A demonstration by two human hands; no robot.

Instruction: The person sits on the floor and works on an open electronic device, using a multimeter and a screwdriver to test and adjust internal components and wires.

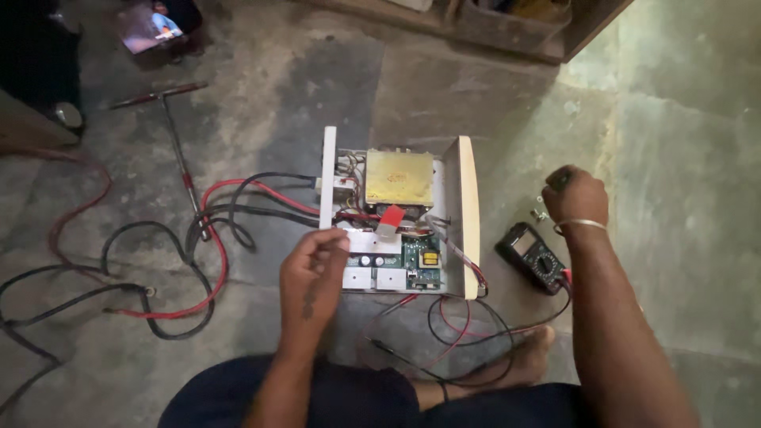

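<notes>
An opened device case (pixel 400 214) sits on the floor (pixel 674 119), cables (pixel 198 230) and a T-handled tool (pixel 178 150) to its left, a multimeter (pixel 533 257) to its right. The left hand (pixel 313 273) hovers at its near edge, the right hand (pixel 576 194) beyond the multimeter.

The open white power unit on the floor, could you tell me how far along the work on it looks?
Done: the white power unit is open, its green circuit board exposed. In hand: the left hand is at the board's edge, and the right hand grips something dark above the multimeter. Left: the red and black cables trail loose across the floor.
</notes>
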